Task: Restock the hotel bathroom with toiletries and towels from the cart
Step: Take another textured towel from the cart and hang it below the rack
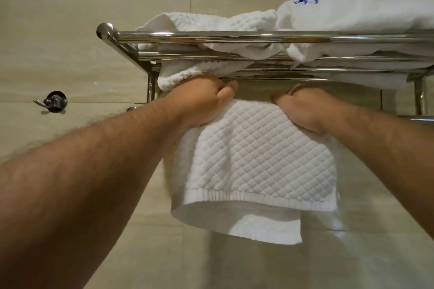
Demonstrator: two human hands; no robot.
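Note:
A white quilted towel (253, 162) hangs folded below a chrome wall rack (234, 36), its hemmed ends dangling. My left hand (206, 103) grips the towel's top left part and my right hand (303, 108) grips its top right part, both just under the rack's shelf bars. The bar that the towel hangs over is hidden by my hands. On the shelf lies another quilted white towel (211, 22) with a corner drooping through the bars. Beside it lies a smoother white towel (352, 14) with a blue emblem.
Beige wall tiles surround the rack. A chrome wall hook (54, 101) sits to the left at hand height. A lower chrome rail end (420, 119) shows at the right edge. The rack's upright posts (151, 89) stand at both ends.

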